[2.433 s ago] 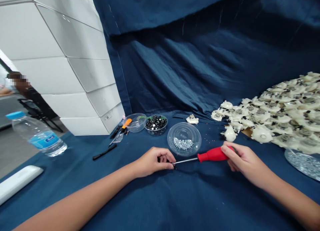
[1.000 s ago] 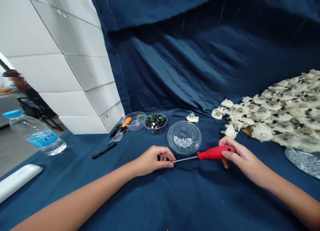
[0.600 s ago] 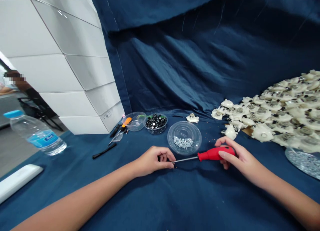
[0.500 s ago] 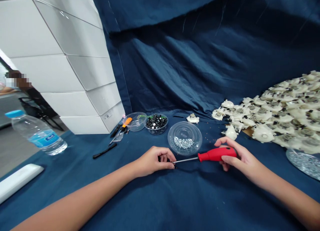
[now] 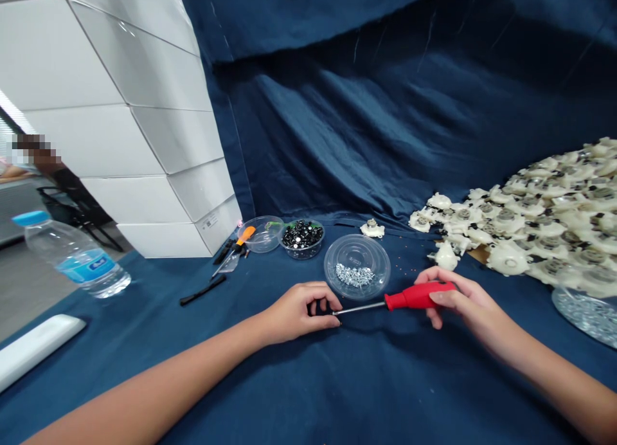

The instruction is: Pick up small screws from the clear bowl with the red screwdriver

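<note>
In the head view, the right hand (image 5: 460, 297) has its thumb and fingers clamped on the handle of a red screwdriver (image 5: 400, 299), whose shaft points toward the left hand (image 5: 299, 310) just above the counter (image 5: 385, 393). The left fingers are curled, with thumb and forefinger around the tip; whether they grip a small part there or stand slightly apart, I cannot tell.

Near the shaft, on its far side, stands a clear tub (image 5: 347, 249) with silver screws (image 5: 354, 276) in it. Behind and to its left is a bowl (image 5: 301, 254) of black pieces (image 5: 303, 233). White plastic parts (image 5: 544, 213) lie heaped at the right.

To do this well, I would keep the shaft in line with whatever sits at the tip, press lightly before any turn, and roll the handle without tilting it. The left fingertips are very close to the tip, so a slip could jab them.
</note>
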`<state>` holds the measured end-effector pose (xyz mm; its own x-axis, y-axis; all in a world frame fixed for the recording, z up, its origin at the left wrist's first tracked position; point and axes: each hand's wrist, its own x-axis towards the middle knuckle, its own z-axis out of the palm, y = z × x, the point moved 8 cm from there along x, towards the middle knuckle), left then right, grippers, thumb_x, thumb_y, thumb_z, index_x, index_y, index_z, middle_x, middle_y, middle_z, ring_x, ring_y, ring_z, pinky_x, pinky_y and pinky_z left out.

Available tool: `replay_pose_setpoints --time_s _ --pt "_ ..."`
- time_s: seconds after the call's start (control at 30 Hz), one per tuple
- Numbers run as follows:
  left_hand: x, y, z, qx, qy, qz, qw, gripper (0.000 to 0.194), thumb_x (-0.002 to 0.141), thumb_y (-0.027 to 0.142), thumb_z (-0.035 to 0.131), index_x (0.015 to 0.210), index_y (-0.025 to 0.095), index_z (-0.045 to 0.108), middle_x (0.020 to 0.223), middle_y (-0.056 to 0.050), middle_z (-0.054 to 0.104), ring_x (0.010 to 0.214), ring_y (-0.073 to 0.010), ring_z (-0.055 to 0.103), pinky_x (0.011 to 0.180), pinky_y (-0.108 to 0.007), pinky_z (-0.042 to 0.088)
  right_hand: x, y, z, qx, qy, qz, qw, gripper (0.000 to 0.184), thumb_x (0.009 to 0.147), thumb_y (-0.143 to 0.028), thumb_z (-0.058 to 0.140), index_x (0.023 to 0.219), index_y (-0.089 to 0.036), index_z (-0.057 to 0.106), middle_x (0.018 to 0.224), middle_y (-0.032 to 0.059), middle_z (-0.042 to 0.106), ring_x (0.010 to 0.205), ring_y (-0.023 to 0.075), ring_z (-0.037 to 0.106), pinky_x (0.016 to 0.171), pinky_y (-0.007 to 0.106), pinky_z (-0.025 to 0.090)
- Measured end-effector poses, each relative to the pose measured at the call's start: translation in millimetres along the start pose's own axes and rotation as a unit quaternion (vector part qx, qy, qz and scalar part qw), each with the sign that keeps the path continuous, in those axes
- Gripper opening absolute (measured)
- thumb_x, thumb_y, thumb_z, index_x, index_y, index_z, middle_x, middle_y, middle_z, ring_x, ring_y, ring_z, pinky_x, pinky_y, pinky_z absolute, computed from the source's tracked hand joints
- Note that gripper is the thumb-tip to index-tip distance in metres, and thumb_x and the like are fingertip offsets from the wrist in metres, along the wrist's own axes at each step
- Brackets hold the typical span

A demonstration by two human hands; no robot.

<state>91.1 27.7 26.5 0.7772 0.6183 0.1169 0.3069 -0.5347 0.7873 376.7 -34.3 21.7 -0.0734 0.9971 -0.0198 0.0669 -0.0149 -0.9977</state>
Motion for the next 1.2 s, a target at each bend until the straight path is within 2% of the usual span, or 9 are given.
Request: replay_pose_setpoints --time_s 0.23,0.33,0.47,0.57,0.63,0.73,0.9,1.07,1.2 --pt "-1 -3 2.9 -0.013 0.004 0.002 1.0 0.023 0.097 0.039 0.082 0.104 0.017 0.078 0.091 -0.002 0.067 0.075 -0.0123 0.061 0.067 -0.023 0.049 -3 -7 -10 0.037 0.049 -0.031 0.998 0.024 0.096 -0.041 0.071 0.107 -0.02 0.07 0.073 0.002 0.073 0.061 0.0203 0.062 0.066 0.034 0.049" --pt "-2 3 -4.3 0.018 0.054 0.029 0.998 0.021 0.1 0.038 0.077 0.109 0.018 0.079 0.091 -0.004 0.07 0.076 -0.0145 0.064 0.068 -0.026 0.052 -5 -9 -15 0.067 0.076 -0.044 0.994 0.023 0.098 -0.041 0.07 0.109 -0.021 0.07 0.076 0.0022 0.072 0.061 0.0205 0.062 0.064 0.033 0.049" --pt "-8 30 -43.7 0.166 0.2 0.13 0.957 0.015 0.104 0.034 0.072 0.109 0.022 0.079 0.101 -0.009 0.078 0.098 -0.0236 0.071 0.094 -0.04 0.055 -7 -13 -26 0.068 0.131 -0.074 0.986 0.025 0.099 -0.044 0.071 0.112 -0.023 0.07 0.079 0.0026 0.072 0.062 0.0214 0.063 0.062 0.034 0.049" --pt "-13 30 -91.6 0.269 0.333 0.118 0.896 0.017 0.105 0.036 0.07 0.115 0.024 0.078 0.114 -0.009 0.078 0.112 -0.0279 0.069 0.104 -0.049 0.051 -7 -12 -29 0.057 0.142 -0.085 0.985 0.025 0.099 -0.044 0.072 0.113 -0.024 0.069 0.078 0.0024 0.072 0.063 0.0215 0.063 0.063 0.034 0.049" --pt "-9 14 -113.6 0.319 0.337 0.066 0.883 0.027 0.104 0.042 0.07 0.126 0.026 0.075 0.129 -0.009 0.075 0.125 -0.0318 0.065 0.112 -0.056 0.047 -5 -10 -28 0.047 0.135 -0.079 0.987 0.024 0.099 -0.043 0.072 0.114 -0.024 0.068 0.078 0.0025 0.072 0.063 0.0213 0.063 0.064 0.035 0.05" --pt "-6 -9 -127.9 0.325 0.321 0.021 0.889 0.041 0.105 0.046 0.069 0.14 0.025 0.067 0.144 -0.012 0.067 0.137 -0.0333 0.059 0.117 -0.057 0.045 -4 -7 -27 0.034 0.132 -0.075 0.988 0.025 0.099 -0.044 0.072 0.113 -0.023 0.069 0.08 0.003 0.073 0.063 0.0208 0.064 0.063 0.034 0.05" --pt "-12 12 -106.1 0.305 0.339 0.074 0.887 0.032 0.107 0.04 0.066 0.135 0.025 0.062 0.136 -0.011 0.066 0.134 -0.0313 0.059 0.118 -0.055 0.045 -10 -13 -29 0.0 0.172 -0.111 0.979 0.03 0.098 -0.047 0.078 0.119 -0.027 0.069 0.078 0.0003 0.069 0.067 0.0208 0.062 0.065 0.034 0.055" --pt "-4 35 -47.2 0.311 0.184 0.112 0.926 0.019 0.105 0.032 0.069 0.123 0.027 0.068 0.147 -0.012 0.059 0.138 -0.0326 0.055 0.117 -0.055 0.047 -24 -25 -18 -0.154 0.178 -0.144 0.961 0.041 0.1 -0.054 0.075 0.134 -0.03 0.069 0.104 0.0074 0.077 0.084 0.0266 0.069 0.079 0.04 0.058" --pt "-5 22 -23.2 0.294 0.137 0.107 0.94 0.04 0.103 0.022 0.069 0.141 0.03 0.061 0.16 -0.013 0.052 0.15 -0.0348 0.049 0.123 -0.058 0.045 -29 -35 -7 -0.253 0.145 -0.193 0.937 0.037 0.102 -0.049 0.072 0.134 -0.03 0.07 0.122 0.0102 0.079 0.107 0.0349 0.074 0.086 0.043 0.057"
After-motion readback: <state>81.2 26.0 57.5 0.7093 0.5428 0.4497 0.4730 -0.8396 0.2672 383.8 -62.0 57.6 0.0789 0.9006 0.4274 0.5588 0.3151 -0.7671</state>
